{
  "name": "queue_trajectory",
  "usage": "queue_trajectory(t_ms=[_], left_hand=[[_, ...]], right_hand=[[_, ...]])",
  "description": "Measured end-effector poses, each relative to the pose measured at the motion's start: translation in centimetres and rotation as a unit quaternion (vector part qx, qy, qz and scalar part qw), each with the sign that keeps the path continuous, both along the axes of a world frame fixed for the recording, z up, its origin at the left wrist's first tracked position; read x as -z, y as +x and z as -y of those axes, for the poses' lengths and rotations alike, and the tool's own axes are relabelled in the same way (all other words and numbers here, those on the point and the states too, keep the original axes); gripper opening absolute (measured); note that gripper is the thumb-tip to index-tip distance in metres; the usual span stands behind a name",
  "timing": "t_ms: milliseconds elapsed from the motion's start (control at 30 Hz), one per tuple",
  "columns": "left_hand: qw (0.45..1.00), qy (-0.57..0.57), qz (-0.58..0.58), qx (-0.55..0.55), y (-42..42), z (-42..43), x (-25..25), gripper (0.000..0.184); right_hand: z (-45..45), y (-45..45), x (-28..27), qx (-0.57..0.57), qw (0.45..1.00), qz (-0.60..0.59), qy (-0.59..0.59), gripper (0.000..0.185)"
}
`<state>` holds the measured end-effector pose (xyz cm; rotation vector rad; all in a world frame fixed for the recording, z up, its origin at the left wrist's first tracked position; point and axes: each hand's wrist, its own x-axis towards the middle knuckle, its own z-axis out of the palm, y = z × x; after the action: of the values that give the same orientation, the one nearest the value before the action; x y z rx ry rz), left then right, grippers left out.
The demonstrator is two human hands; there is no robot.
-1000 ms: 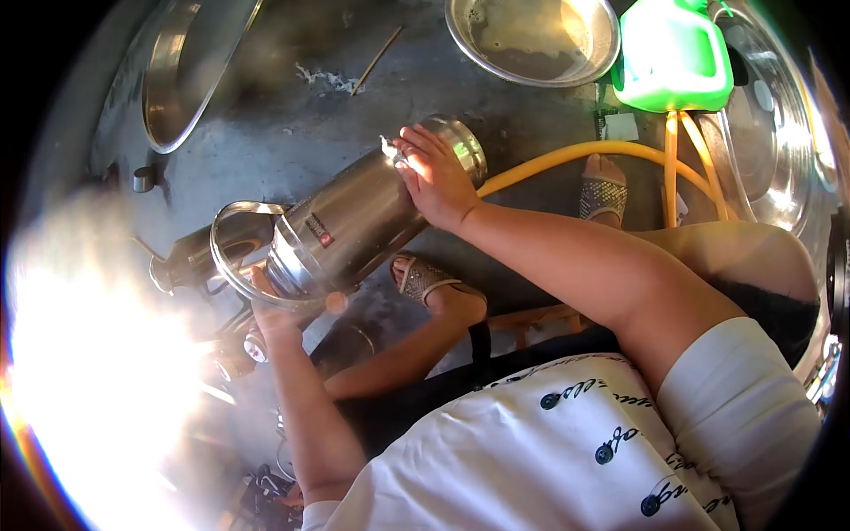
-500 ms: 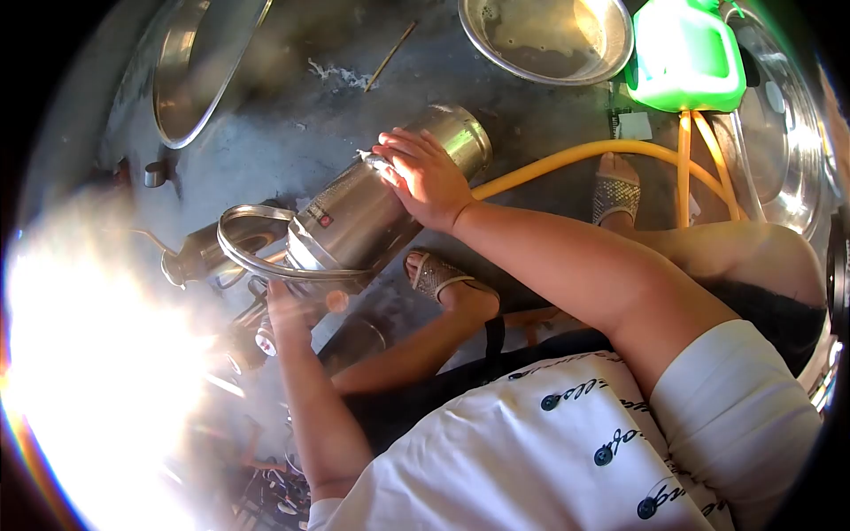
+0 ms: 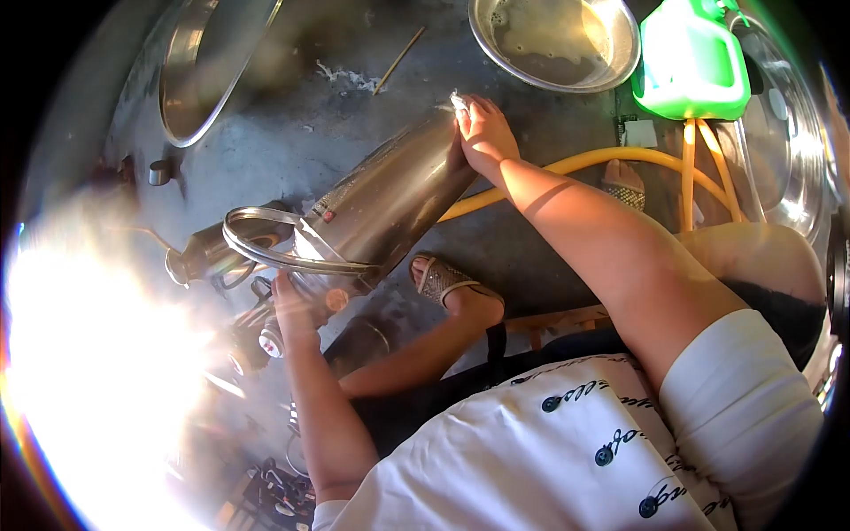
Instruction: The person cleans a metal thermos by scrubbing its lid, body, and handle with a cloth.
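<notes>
A large steel thermos flask point(image 3: 390, 195) lies tilted across the middle of the view, its loop handle point(image 3: 235, 234) and top end toward the lower left. My left hand point(image 3: 294, 310) grips it at that lower-left end; some of its fingers are hidden behind the flask. At the flask's far end, my right hand point(image 3: 487, 134) presses against the base edge. Its fingers close over a small crumpled silvery-white pad point(image 3: 458, 101), whose exact kind I cannot make out.
A steel basin point(image 3: 553, 44) of cloudy liquid stands at the top, beside a green jug point(image 3: 695, 66). A yellow hose point(image 3: 567, 164) crosses the floor. More steel flasks point(image 3: 208, 252) lie at left near strong glare. A stick point(image 3: 398, 60) and large steel bowl point(image 3: 190, 75) are farther off.
My right hand has slid along the flask from its side to the base end, up and to the right, with the pad. My left hand keeps its hold at the other end.
</notes>
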<state>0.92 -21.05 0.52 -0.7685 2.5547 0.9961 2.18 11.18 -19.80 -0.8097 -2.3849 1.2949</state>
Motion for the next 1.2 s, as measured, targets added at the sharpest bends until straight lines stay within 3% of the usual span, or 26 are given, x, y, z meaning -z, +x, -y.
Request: queue_trajectory(t_ms=[67,100,167,267,333,367,433,500,533,600,633,733,800,833,933,1000,1067,1200], left_hand=[[1.0,0.006,-0.005,0.022,-0.5,1.4,1.2,0.054],[0.998,0.006,-0.04,0.047,-0.5,1.3,1.5,0.053],[0.994,0.0,-0.078,0.072,-0.8,1.6,1.4,0.053],[0.991,-0.017,-0.093,0.092,-1.2,2.1,1.8,0.052],[0.992,-0.021,-0.091,0.085,-1.5,2.8,2.3,0.052],[0.993,-0.021,-0.089,0.077,-1.5,3.0,2.4,0.052],[0.996,-0.016,-0.062,0.058,-1.4,3.2,2.4,0.051],[0.998,0.033,-0.038,-0.033,-1.0,1.2,1.6,0.054],[0.998,0.033,-0.038,-0.032,-0.9,0.4,1.0,0.054],[0.996,0.071,-0.016,-0.054,-0.9,-0.8,0.7,0.054],[0.996,0.073,-0.012,-0.052,-1.0,-0.6,0.9,0.054],[0.992,0.112,0.009,-0.049,-1.9,1.8,1.9,0.051],[0.998,0.043,-0.033,0.026,-1.8,2.6,2.5,0.049],[0.997,0.019,-0.046,0.051,-1.7,3.0,2.6,0.049],[0.984,0.145,0.042,-0.092,-1.4,1.0,1.3,0.047],[0.985,0.141,0.027,-0.1,-1.3,0.6,1.4,0.046],[0.979,0.17,0.044,-0.104,-1.1,-0.8,0.4,0.045],[0.98,0.176,0.053,-0.077,-1.5,-0.7,0.2,0.044]], right_hand=[[0.9,0.5,-0.1,-0.002,0.999,-0.031,0.024,0.034],[2.3,0.8,-1.7,-0.019,0.993,-0.039,0.109,0.033],[5.4,1.3,-6.0,-0.113,0.984,-0.136,0.029,0.033],[9.0,2.3,-12.0,-0.217,0.96,-0.175,-0.01,0.039],[9.0,2.1,-11.3,-0.254,0.935,-0.246,-0.02,0.037],[8.5,2.0,-10.2,-0.255,0.935,-0.246,-0.023,0.037],[5.8,0.9,-6.6,-0.16,0.969,-0.18,0.062,0.034],[2.9,-0.7,-2.1,-0.031,0.991,-0.083,0.096,0.035],[1.8,-1.5,-0.2,-0.058,0.987,-0.081,0.123,0.037],[3.4,-1.4,-2.7,-0.005,0.993,-0.054,0.104,0.036],[4.6,-1.2,-4.2,-0.069,0.99,-0.121,0.035,0.033],[9.7,0.4,-10.4,-0.193,0.962,-0.194,-0.024,0.031],[10.0,0.4,-10.7,-0.249,0.939,-0.235,-0.033,0.032],[9.5,0.0,-9.7,-0.219,0.951,-0.216,0.002,0.032],[4.6,-2.9,-4.1,-0.072,0.99,-0.101,0.067,0.032],[2.7,-4.0,-2.9,-0.022,0.993,-0.062,0.103,0.033],[5.0,-3.6,-4.0,-0.08,0.991,-0.085,0.06,0.033],[11.9,-0.2,-12.2,-0.278,0.936,-0.214,-0.041,0.03]])
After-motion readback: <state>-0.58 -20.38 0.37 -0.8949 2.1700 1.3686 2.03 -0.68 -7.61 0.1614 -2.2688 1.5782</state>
